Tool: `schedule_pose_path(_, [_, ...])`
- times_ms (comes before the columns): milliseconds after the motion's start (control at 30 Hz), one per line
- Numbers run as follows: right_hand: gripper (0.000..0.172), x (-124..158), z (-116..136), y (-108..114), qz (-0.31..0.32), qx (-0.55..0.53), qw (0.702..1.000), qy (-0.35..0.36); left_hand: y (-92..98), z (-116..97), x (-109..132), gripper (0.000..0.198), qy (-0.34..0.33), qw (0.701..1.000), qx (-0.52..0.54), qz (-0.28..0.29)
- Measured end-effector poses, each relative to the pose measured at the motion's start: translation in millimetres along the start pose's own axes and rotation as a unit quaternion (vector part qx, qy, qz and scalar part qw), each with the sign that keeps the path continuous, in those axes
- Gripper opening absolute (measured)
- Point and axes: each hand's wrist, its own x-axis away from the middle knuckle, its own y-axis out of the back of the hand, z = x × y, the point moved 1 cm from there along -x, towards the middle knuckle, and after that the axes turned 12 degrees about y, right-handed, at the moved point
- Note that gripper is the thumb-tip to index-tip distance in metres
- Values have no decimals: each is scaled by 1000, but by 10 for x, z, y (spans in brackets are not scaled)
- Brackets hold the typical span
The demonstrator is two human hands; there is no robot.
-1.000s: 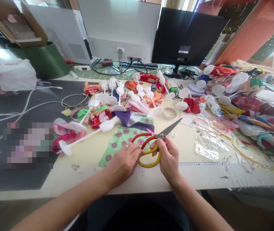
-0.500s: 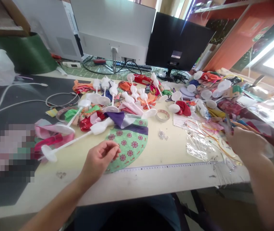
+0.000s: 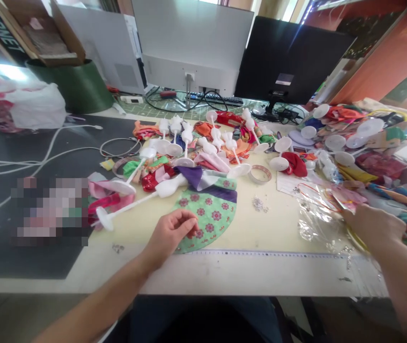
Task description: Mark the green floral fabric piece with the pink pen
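My left hand (image 3: 172,232) rests on the table's front part with its fingers pinched together at the edge of a green flowered half-round cloth (image 3: 210,216); what the pinch holds is too small to name. My right hand (image 3: 373,224) is closed over crinkled clear plastic bags (image 3: 314,224) at the right. A yellow loop showing under it looks like a handle of the scissors (image 3: 358,239); the blades are hidden. A white plastic doll stand (image 3: 135,200) lies beside the cloth.
Several white stands and bright cloth scraps (image 3: 207,147) are heaped mid-table, more at the right (image 3: 350,138). A tape roll (image 3: 259,174), small metal bits (image 3: 259,204), a ruler (image 3: 260,253) along the front edge, white cables (image 3: 46,155), and two monitors (image 3: 192,43) at the back.
One second ago both hands held the red-and-yellow scissors over the green cloth. My right hand has since carried them right to the plastic bags. My left hand stays pinched by the cloth.
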Motion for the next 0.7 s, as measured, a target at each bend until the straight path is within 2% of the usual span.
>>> schedule_pose_path(67, [44, 62, 104, 69, 54, 81, 993, -73, 4, 7, -7, 20, 11, 1000, 24, 5])
schedule_pose_path(100, [33, 117, 195, 109, 57, 96, 990, -81, 4, 9, -11, 19, 15, 999, 36, 8])
schedule_pose_path(167, [10, 296, 471, 190, -38, 69, 996, -35, 4, 7, -19, 19, 19, 998, 54, 9])
schedule_pose_path(233, [12, 571, 858, 236, -82, -77, 991, 73, 15, -8, -17, 19, 14, 998, 63, 8])
schedule_pose_path(267, [13, 732, 1081, 245, -62, -185, 972, 134, 29, -22, -8, 19, 9, 998, 66, 6])
schedule_pose_path(333, [16, 1053, 1536, 262, 1, -367, 905, 213, 73, -62, 26, 17, -5, 997, 75, 1])
schedule_pose_path(433, [13, 1406, 2118, 314, 61, -487, 810, 322, 158, -121, 114, 14, -19, 995, 96, -20])
schedule_pose_path(500, [15, 1518, 2380, 347, 87, -533, 751, 381, 192, -133, 181, 14, -13, 993, 111, -35])
schedule_pose_path(600, [22, 1578, 2605, 352, 94, -565, 700, 427, 171, -85, 250, 15, 23, 990, 133, -39])
schedule_pose_path(700, [24, 1639, 2735, 319, 120, -599, 672, 419, 95, -5, 252, 16, 31, 989, 143, -36])
